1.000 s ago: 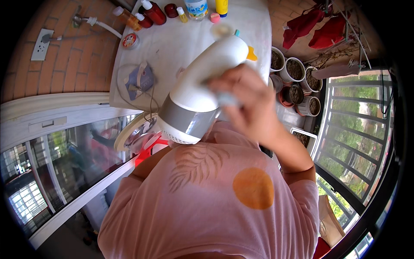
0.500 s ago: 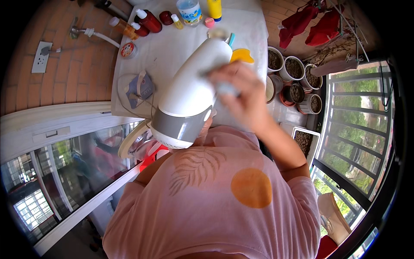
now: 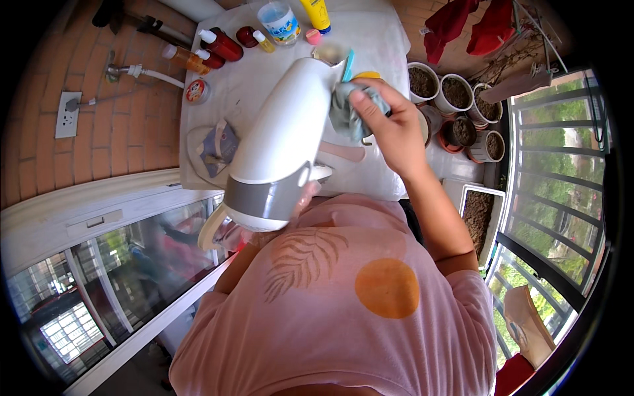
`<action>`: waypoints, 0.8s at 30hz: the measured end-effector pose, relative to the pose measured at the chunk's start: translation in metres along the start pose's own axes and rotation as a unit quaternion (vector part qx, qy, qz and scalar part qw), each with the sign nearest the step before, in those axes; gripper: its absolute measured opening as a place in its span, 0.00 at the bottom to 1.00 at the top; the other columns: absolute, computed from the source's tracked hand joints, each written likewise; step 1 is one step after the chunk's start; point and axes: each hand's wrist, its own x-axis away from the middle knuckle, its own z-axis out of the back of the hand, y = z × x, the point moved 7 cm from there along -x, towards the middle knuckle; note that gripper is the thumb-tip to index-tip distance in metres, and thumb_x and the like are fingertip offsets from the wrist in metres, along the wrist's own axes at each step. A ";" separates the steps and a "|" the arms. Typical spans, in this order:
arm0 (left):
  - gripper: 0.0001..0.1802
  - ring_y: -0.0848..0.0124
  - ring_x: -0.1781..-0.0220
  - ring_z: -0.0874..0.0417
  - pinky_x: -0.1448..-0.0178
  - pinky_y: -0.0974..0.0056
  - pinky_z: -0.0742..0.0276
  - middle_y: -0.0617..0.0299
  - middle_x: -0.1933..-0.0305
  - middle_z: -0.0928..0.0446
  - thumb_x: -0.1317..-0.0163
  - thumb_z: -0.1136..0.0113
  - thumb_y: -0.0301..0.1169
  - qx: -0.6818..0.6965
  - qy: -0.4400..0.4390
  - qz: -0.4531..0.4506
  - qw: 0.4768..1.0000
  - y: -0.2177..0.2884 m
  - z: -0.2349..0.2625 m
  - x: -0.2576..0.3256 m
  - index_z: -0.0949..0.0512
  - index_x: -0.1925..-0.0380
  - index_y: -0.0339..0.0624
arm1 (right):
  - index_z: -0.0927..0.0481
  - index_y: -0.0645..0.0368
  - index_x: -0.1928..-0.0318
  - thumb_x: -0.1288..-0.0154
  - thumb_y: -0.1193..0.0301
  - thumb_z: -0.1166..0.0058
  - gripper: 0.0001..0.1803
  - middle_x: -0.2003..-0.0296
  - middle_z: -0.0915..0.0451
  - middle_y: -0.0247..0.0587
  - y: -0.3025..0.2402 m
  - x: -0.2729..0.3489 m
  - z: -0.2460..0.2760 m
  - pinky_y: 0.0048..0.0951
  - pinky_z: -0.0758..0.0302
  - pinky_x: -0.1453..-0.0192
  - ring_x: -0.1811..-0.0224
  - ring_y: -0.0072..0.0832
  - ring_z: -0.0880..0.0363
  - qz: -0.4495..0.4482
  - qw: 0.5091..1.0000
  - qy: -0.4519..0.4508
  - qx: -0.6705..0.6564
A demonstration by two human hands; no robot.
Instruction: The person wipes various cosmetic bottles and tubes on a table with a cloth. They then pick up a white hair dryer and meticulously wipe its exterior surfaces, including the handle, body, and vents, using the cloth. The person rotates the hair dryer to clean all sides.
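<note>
A big white appliance (image 3: 281, 125) with a rounded body and a grey band stands tilted in front of my chest. Its exact kind I cannot make out. My left hand (image 3: 306, 200) grips its lower right side and is mostly hidden behind it. In my right hand (image 3: 398, 132) a crumpled grey-green cloth (image 3: 356, 112) is pinched between thumb and fingers, close beside the appliance's upper right edge. Just beyond the cloth are a turquoise strip (image 3: 348, 65) and part of a yellow item (image 3: 368, 74).
A white-covered table (image 3: 261, 69) carries red pump bottles (image 3: 221, 45), a clear labelled tub (image 3: 279, 25), a yellow tube (image 3: 317, 14) and a blue-grey packet (image 3: 218, 146). Potted soil (image 3: 456, 92) lines the right side by a barred window (image 3: 555, 165). A sliding glass door (image 3: 125, 257) is at left.
My right hand with the cloth has moved slightly right, off the appliance's body to its edge. The appliance has shifted a little left, and the view has turned slightly.
</note>
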 end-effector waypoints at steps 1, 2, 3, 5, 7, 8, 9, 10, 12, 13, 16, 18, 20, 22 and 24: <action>0.21 0.65 0.56 0.23 0.52 0.62 0.27 0.60 0.60 0.23 0.43 0.42 0.42 0.002 0.004 0.002 1.000 -0.002 0.001 -0.001 0.27 0.54 0.41 | 0.23 0.62 0.55 0.37 0.72 0.44 0.12 0.66 0.25 0.30 0.012 0.001 0.002 0.17 0.30 0.60 0.63 0.15 0.28 -0.065 0.996 0.010 -0.059; 0.21 0.65 0.56 0.23 0.52 0.62 0.27 0.60 0.60 0.23 0.43 0.42 0.42 0.004 0.007 0.005 1.000 -0.004 0.002 0.000 0.27 0.54 0.40 | 0.24 0.61 0.54 0.37 0.72 0.44 0.12 0.65 0.25 0.29 0.015 0.003 0.001 0.16 0.30 0.61 0.63 0.15 0.28 -0.057 0.996 0.010 -0.072; 0.21 0.65 0.56 0.23 0.52 0.62 0.27 0.60 0.60 0.23 0.43 0.42 0.42 0.007 0.011 0.010 1.000 -0.004 0.003 0.002 0.27 0.54 0.40 | 0.26 0.61 0.53 0.36 0.72 0.45 0.12 0.64 0.25 0.29 0.017 0.006 0.000 0.16 0.30 0.61 0.64 0.14 0.28 -0.049 0.995 0.010 -0.085; 0.21 0.65 0.56 0.23 0.52 0.62 0.27 0.59 0.60 0.23 0.43 0.42 0.42 0.009 0.018 0.015 1.000 -0.005 0.006 0.003 0.27 0.54 0.40 | 0.29 0.61 0.54 0.36 0.72 0.46 0.12 0.64 0.24 0.30 0.020 0.014 -0.009 0.16 0.29 0.61 0.64 0.14 0.28 -0.073 0.993 -0.019 -0.095; 0.22 0.65 0.56 0.23 0.52 0.62 0.27 0.59 0.60 0.23 0.44 0.42 0.42 0.014 0.023 0.016 1.000 -0.007 0.007 0.002 0.27 0.54 0.40 | 0.29 0.59 0.51 0.36 0.73 0.47 0.13 0.63 0.25 0.29 0.016 0.022 -0.025 0.16 0.29 0.59 0.62 0.14 0.28 -0.073 0.992 -0.060 -0.086; 0.22 0.65 0.56 0.23 0.52 0.62 0.27 0.59 0.60 0.23 0.44 0.42 0.42 0.015 0.023 0.019 0.999 -0.009 0.008 0.004 0.27 0.54 0.40 | 0.30 0.58 0.50 0.35 0.73 0.47 0.14 0.62 0.25 0.28 0.014 0.024 -0.033 0.16 0.29 0.58 0.62 0.14 0.28 -0.071 0.991 -0.079 -0.080; 0.22 0.65 0.56 0.23 0.52 0.62 0.27 0.59 0.60 0.23 0.44 0.42 0.42 0.016 0.025 0.019 0.999 -0.008 0.008 0.003 0.27 0.54 0.40 | 0.28 0.58 0.52 0.36 0.74 0.46 0.13 0.62 0.25 0.28 0.009 0.022 -0.035 0.16 0.31 0.57 0.60 0.13 0.30 -0.060 0.992 -0.084 -0.074; 0.22 0.65 0.56 0.23 0.52 0.62 0.27 0.59 0.59 0.23 0.44 0.42 0.42 0.016 0.026 0.019 0.999 -0.008 0.009 0.003 0.27 0.54 0.40 | 0.27 0.60 0.54 0.37 0.74 0.46 0.11 0.63 0.25 0.29 0.006 0.020 -0.036 0.17 0.31 0.57 0.60 0.14 0.29 -0.034 0.995 -0.079 -0.048; 0.22 0.65 0.56 0.23 0.52 0.62 0.27 0.59 0.59 0.23 0.44 0.42 0.42 0.016 0.023 0.022 0.999 -0.008 0.010 0.003 0.27 0.54 0.40 | 0.26 0.62 0.58 0.39 0.74 0.44 0.10 0.65 0.24 0.32 0.002 0.017 -0.038 0.19 0.30 0.57 0.61 0.18 0.27 0.018 0.998 -0.066 0.007; 0.22 0.65 0.56 0.23 0.52 0.62 0.27 0.59 0.59 0.23 0.44 0.42 0.42 0.015 0.028 0.027 0.999 -0.009 0.012 0.006 0.28 0.53 0.40 | 0.24 0.63 0.62 0.42 0.75 0.43 0.07 0.66 0.24 0.37 -0.003 0.016 -0.039 0.23 0.28 0.56 0.62 0.25 0.25 0.077 0.993 -0.048 0.070; 0.22 0.65 0.56 0.23 0.52 0.62 0.27 0.59 0.59 0.23 0.44 0.42 0.42 0.016 0.031 0.029 0.999 -0.008 0.013 0.006 0.28 0.53 0.40 | 0.23 0.62 0.63 0.48 0.80 0.43 0.10 0.67 0.25 0.42 -0.016 0.021 -0.047 0.29 0.27 0.55 0.62 0.34 0.25 0.179 0.971 -0.080 0.135; 0.22 0.65 0.56 0.23 0.52 0.62 0.27 0.59 0.59 0.23 0.44 0.42 0.42 0.018 0.029 0.031 0.999 -0.007 0.013 0.007 0.28 0.53 0.40 | 0.21 0.60 0.62 0.60 0.83 0.45 0.18 0.67 0.26 0.43 -0.032 0.050 -0.064 0.33 0.26 0.57 0.60 0.39 0.25 0.254 0.946 -0.166 0.116; 0.23 0.65 0.56 0.23 0.52 0.62 0.27 0.59 0.59 0.23 0.44 0.41 0.42 0.021 0.030 0.029 0.999 -0.005 0.012 0.003 0.28 0.53 0.40 | 0.19 0.61 0.65 0.52 0.83 0.43 0.11 0.66 0.23 0.41 -0.027 0.034 -0.056 0.25 0.27 0.58 0.62 0.32 0.24 0.256 0.947 -0.116 0.155; 0.23 0.65 0.56 0.23 0.52 0.62 0.27 0.59 0.59 0.23 0.44 0.41 0.42 0.025 0.033 0.030 0.999 -0.005 0.012 0.002 0.28 0.53 0.40 | 0.19 0.61 0.66 0.53 0.83 0.43 0.11 0.68 0.23 0.40 -0.018 -0.001 -0.032 0.24 0.28 0.58 0.62 0.32 0.24 0.194 0.967 -0.030 0.160; 0.23 0.65 0.56 0.23 0.52 0.62 0.27 0.59 0.59 0.23 0.44 0.41 0.42 0.026 0.033 0.038 0.998 -0.006 0.015 0.007 0.28 0.53 0.40 | 0.19 0.61 0.65 0.56 0.84 0.45 0.14 0.68 0.24 0.41 -0.023 0.006 -0.040 0.27 0.28 0.60 0.63 0.31 0.25 0.240 0.958 -0.075 0.142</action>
